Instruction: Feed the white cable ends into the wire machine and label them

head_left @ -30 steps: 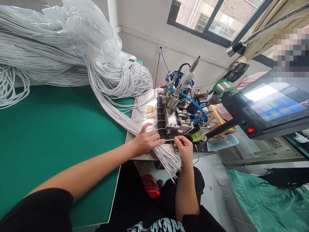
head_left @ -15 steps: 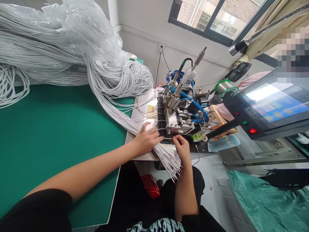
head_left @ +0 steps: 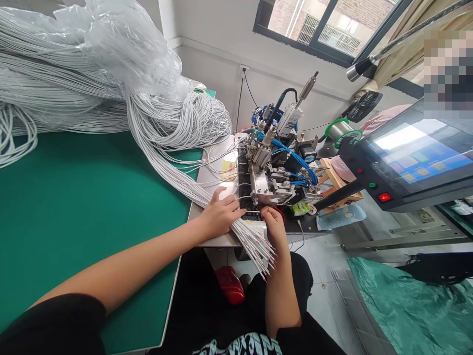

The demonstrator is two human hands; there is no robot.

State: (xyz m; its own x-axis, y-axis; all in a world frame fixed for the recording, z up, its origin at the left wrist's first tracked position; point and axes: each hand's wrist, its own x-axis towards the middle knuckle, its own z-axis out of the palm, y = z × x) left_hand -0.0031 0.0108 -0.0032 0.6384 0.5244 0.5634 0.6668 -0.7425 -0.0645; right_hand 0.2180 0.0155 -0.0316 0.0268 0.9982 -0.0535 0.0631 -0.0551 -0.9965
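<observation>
A thick bundle of white cables [head_left: 177, 178] runs from the back left down to the machine's near end, its loose tips fanning out beside my right wrist. My left hand [head_left: 220, 215] rests over the bundle, its thumb and index finger closed on a single white cable [head_left: 253, 212]. The far end of that cable is pinched by the fingertips of my right hand [head_left: 272, 218]. This cable lies across the black feed strip [head_left: 244, 172] at the front of the metal machine [head_left: 264, 180]. More single cables lead into the strip farther back.
Plastic-wrapped cable coils [head_left: 92, 74] lie at the back of the green table [head_left: 92, 197]. A touch screen [head_left: 417, 153] hangs at the right, near a solder wire spool [head_left: 342, 132]. Part of another person shows behind the screen.
The whole view has shifted slightly. Both hands remain on the single cable at the strip's near end, and my left fingers look a little more closed on it.
</observation>
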